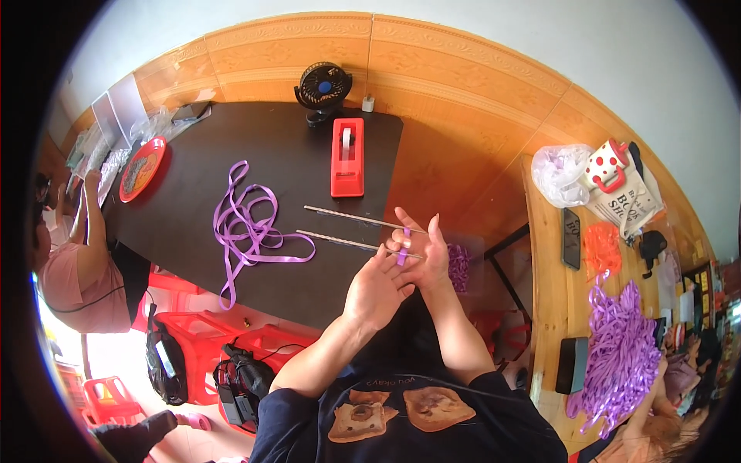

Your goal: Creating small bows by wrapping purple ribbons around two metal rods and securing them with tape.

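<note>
Two thin, twisted metal sticks (343,216) reach side by side from over the dark table to my hands. A short purple ribbon band (404,247) crosses both sticks near their right ends. My right hand (429,262) is closed on the sticks with its lower fingers, while its thumb and index finger stick up. From below, my left hand (372,292) has its fingertips drawn in at the band and the lower stick; its exact grip is partly hidden. A loose, tangled length of purple ribbon (251,224) lies on the table to the left.
On the dark table (293,147) stand a red tape dispenser (347,158), a black fan (323,89) and a red plate (144,174). A wooden table (544,309) at right bears a purple ribbon pile (617,347), phone (570,238) and mug (606,166). People sit on both sides.
</note>
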Demonstrator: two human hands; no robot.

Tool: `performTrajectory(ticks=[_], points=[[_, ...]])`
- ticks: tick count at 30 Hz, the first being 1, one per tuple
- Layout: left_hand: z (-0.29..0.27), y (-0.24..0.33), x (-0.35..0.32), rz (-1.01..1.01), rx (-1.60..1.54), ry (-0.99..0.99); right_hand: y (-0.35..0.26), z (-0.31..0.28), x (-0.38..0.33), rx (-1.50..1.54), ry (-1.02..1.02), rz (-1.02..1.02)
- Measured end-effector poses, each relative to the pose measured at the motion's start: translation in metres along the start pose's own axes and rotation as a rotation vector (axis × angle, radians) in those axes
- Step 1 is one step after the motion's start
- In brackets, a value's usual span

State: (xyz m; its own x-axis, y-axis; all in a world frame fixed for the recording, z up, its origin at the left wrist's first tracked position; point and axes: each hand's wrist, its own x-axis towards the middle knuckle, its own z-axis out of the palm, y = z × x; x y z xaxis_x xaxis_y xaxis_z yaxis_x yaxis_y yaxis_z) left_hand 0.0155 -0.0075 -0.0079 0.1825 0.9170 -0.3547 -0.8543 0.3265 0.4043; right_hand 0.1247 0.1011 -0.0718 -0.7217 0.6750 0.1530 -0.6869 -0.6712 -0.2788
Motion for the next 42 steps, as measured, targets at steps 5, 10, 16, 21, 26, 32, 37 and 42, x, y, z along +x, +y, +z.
performTrajectory(ticks=[5, 10, 16, 21, 26, 32, 37, 42], points=[[-0.001, 0.0, 0.002, 0.006, 0.006, -0.003, -0.004, -0.002, -0.005, -0.286, 0.279, -0.015], [-0.001, 0.0, 0.001, 0.009, 0.033, -0.006, -0.005, 0.016, -0.015, -0.49, 0.301, -0.066], [0.0, -0.001, 0.001, 0.007, 0.028, -0.004, 0.001, 0.044, -0.008, -1.047, 0.701, -0.443], [-0.001, -0.001, 0.002, 0.004, -0.002, -0.01, 0.0, 0.047, -0.018, -1.651, 0.488, -0.823], [-0.003, -0.001, 0.001, 0.014, -0.036, -0.037, -0.004, 0.05, -0.015, -1.864, 0.478, -0.615], [-0.003, -0.001, 0.002, 0.026, -0.026, -0.021, -0.003, 0.06, -0.008, -1.922, 0.489, -0.49], [0.0, 0.0, 0.001, 0.025, -0.028, -0.007, -0.007, 0.071, 0.001, -2.175, 0.476, -0.421], [0.003, 0.003, -0.003, 0.026, -0.027, -0.005, -0.009, 0.088, 0.014, -2.241, 0.485, -0.246]])
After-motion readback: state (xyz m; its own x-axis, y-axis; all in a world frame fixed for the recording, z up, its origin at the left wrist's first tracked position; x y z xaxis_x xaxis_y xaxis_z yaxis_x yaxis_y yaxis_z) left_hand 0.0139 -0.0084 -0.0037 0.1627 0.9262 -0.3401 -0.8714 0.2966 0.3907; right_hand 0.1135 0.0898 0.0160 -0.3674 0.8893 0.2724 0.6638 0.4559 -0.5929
